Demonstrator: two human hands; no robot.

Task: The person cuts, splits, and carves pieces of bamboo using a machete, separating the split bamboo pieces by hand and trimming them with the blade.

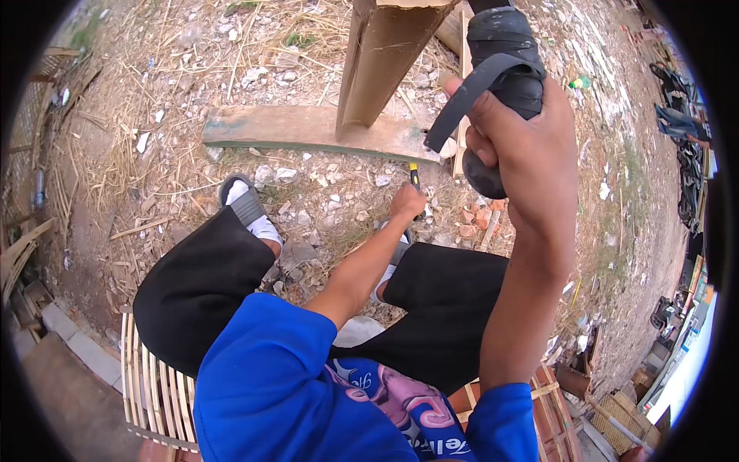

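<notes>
While the right hand was closed round the black-wrapped shaft (loose strap hanging leftward), its long axis ran away from the body. Left of it, the left hand gripped a yellow-tipped tool. Beyond lay a wooden board, post upon it, over stony ground.

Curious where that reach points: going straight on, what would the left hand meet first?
Probably the flat wooden board, near its right end, though how high the left hand is above it is unclear.
</notes>
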